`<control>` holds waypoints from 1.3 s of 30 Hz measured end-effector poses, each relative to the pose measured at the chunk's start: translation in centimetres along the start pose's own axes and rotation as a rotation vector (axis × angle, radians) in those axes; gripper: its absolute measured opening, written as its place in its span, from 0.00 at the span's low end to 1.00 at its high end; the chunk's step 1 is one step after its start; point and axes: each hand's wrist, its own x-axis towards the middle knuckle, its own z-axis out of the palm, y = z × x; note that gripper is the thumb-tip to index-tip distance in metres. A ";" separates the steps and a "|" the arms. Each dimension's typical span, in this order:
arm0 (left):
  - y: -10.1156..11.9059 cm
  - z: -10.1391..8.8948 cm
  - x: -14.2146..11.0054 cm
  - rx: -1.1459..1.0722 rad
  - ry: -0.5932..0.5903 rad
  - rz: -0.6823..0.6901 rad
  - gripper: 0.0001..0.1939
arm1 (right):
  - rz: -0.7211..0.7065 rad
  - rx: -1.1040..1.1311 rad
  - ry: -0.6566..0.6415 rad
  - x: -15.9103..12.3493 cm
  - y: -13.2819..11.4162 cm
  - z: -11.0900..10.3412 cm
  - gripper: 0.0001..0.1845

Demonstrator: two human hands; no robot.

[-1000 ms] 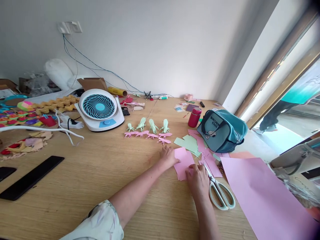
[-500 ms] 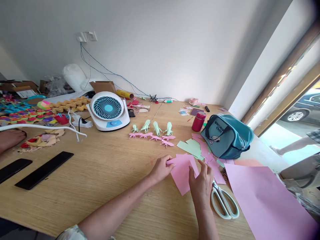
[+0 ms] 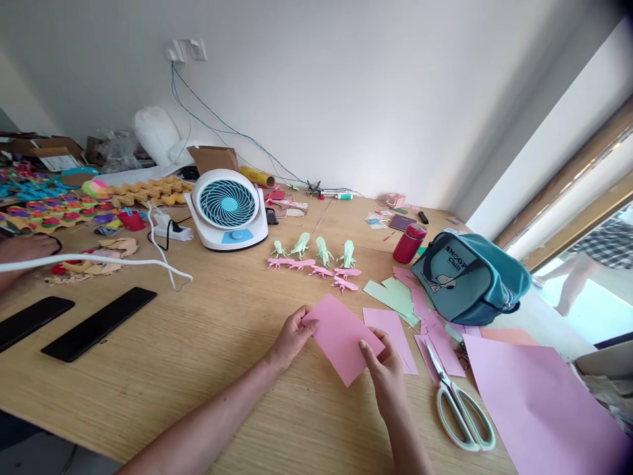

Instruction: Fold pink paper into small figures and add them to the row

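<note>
A pink sheet of paper (image 3: pixel 343 340) is held up over the wooden table between my two hands. My left hand (image 3: pixel 293 338) pinches its left corner, thumb on top. The right corner is gripped by my right hand (image 3: pixel 384 363), also with the thumb above. Just beyond my right hand lies a pink paper piece (image 3: pixel 393 336). Scissors (image 3: pixel 459 402) with white handles rest at the right, blades partly open. Ahead of my hands stand several green folded paper insects (image 3: pixel 324 252) and several pink ones (image 3: pixel 321 270).
Green paper scraps (image 3: pixel 390 295), a red flask (image 3: pixel 409 243) and a teal bag (image 3: pixel 469 277) lie right of centre. A large pink sheet (image 3: pixel 534 402) covers the right corner. At left are a fan (image 3: pixel 228 208), a white cable (image 3: pixel 99 258), a black bar (image 3: pixel 101 323) and another person's hand (image 3: pixel 30 249).
The pink sheet has turned and now spans both hands, the right hand gripping its corner. Another pink piece now lies apart on the table. The view has shifted slightly.
</note>
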 end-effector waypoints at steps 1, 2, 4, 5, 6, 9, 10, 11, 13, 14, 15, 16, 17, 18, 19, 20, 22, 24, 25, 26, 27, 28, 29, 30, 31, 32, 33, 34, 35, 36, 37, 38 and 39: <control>-0.1 -0.3 -0.2 -0.019 -0.019 -0.007 0.19 | 0.035 0.018 -0.051 0.0 0.1 0.2 0.21; -0.3 -0.6 -0.3 -0.022 -0.050 -0.015 0.19 | 0.065 0.018 -0.094 0.0 0.1 0.3 0.21; -0.4 -1.3 -0.5 0.014 -0.125 -0.032 0.20 | 0.100 -0.025 -0.142 0.3 -0.1 0.3 0.21; -0.3 -1.6 -0.5 0.034 -0.152 -0.040 0.20 | 0.108 -0.056 -0.159 0.7 -0.3 0.2 0.22; -0.3 -1.9 -0.4 0.047 -0.170 -0.046 0.21 | 0.106 -0.100 -0.200 1.1 -0.6 0.1 0.23; 0.0 -2.6 -0.2 0.067 -0.176 -0.062 0.21 | 0.079 -0.210 -0.343 2.7 -1.6 0.0 0.23; 0.0 -2.7 -0.1 0.071 -0.173 -0.074 0.21 | 0.075 -0.224 -0.376 3.1 -1.8 0.1 0.23; 0.1 -2.8 -0.1 0.071 -0.169 -0.087 0.21 | 0.074 -0.226 -0.402 3.3 -1.8 0.3 0.23; 0.2 -2.8 0.0 0.050 -0.151 -0.102 0.21 | 0.063 -0.206 -0.410 3.5 -1.4 0.9 0.22; 0.2 -2.8 0.0 0.030 -0.133 -0.105 0.21 | 0.054 -0.193 -0.406 3.3 -1.0 1.2 0.22; 0.2 -2.8 0.0 0.009 -0.111 -0.106 0.21 | 0.049 -0.181 -0.396 3.1 -0.5 1.5 0.22; 0.1 -2.8 0.0 -0.009 -0.086 -0.111 0.21 | 0.054 -0.172 -0.391 2.9 -0.1 1.7 0.21; 0.1 -2.8 0.0 -0.025 -0.062 -0.120 0.21 | 0.045 -0.181 -0.374 2.6 0.4 1.9 0.22; 0.1 -2.8 0.1 -0.039 -0.044 -0.133 0.21 | 0.024 -0.206 -0.360 2.4 0.8 2.0 0.21; 0.1 -2.7 0.1 -0.051 -0.031 -0.146 0.21 | 0.003 -0.230 -0.349 2.2 1.1 2.1 0.21; 0.2 -2.7 0.1 -0.059 -0.024 -0.158 0.21 | -0.016 -0.258 -0.339 2.1 1.3 2.1 0.20; 0.3 -2.6 0.1 -0.055 -0.020 -0.171 0.21 | -0.043 -0.318 -0.332 2.0 1.7 2.1 0.22; 0.6 -2.5 0.1 -0.035 -0.019 -0.170 0.21 | -0.061 -0.380 -0.342 2.0 1.9 2.1 0.24; 0.7 -2.5 0.1 -0.027 -0.018 -0.168 0.20 | -0.072 -0.408 -0.348 1.9 1.9 2.1 0.24; 0.7 -2.5 0.1 -0.025 -0.019 -0.166 0.19 | -0.083 -0.431 -0.351 1.9 2.0 2.2 0.24; 0.7 -2.6 0.1 -0.028 -0.019 -0.166 0.18 | -0.092 -0.448 -0.348 1.9 2.1 2.2 0.24; 0.7 -2.6 0.1 -0.034 -0.020 -0.170 0.18 | -0.097 -0.456 -0.337 1.9 2.2 2.2 0.24; 0.7 -2.7 0.1 -0.042 -0.019 -0.176 0.18 | -0.095 -0.457 -0.322 1.9 2.3 2.2 0.25; 0.6 -2.7 0.1 -0.050 -0.017 -0.183 0.17 | -0.086 -0.451 -0.312 1.9 2.4 2.1 0.25; 0.5 -2.7 0.1 -0.056 -0.014 -0.192 0.18 | -0.068 -0.441 -0.306 1.9 2.5 2.1 0.26; 0.3 -2.8 0.1 -0.061 -0.012 -0.200 0.18 | -0.047 -0.430 -0.304 1.9 2.5 2.0 0.26; 0.2 -2.8 0.1 -0.063 -0.011 -0.208 0.18 | -0.024 -0.419 -0.309 1.9 2.5 1.9 0.26; 0.1 -2.8 0.1 -0.065 -0.011 -0.212 0.19 | -0.004 -0.409 -0.309 2.0 2.5 1.7 0.27; -0.1 -2.8 0.1 -0.063 -0.009 -0.214 0.19 | 0.006 -0.399 -0.304 2.1 2.4 1.6 0.27; -0.2 -2.8 0.1 -0.055 -0.006 -0.215 0.20 | 0.009 -0.387 -0.295 2.1 2.3 1.5 0.27; -0.4 -2.9 0.1 -0.045 0.002 -0.214 0.20 | 0.006 -0.373 -0.279 2.2 2.2 1.4 0.27; -0.5 -2.8 0.2 -0.032 0.012 -0.216 0.20 | 0.015 -0.359 -0.265 2.3 2.1 1.3 0.27; -0.7 -2.8 0.2 -0.019 0.025 -0.216 0.20 | 0.022 -0.344 -0.257 2.3 2.0 1.3 0.26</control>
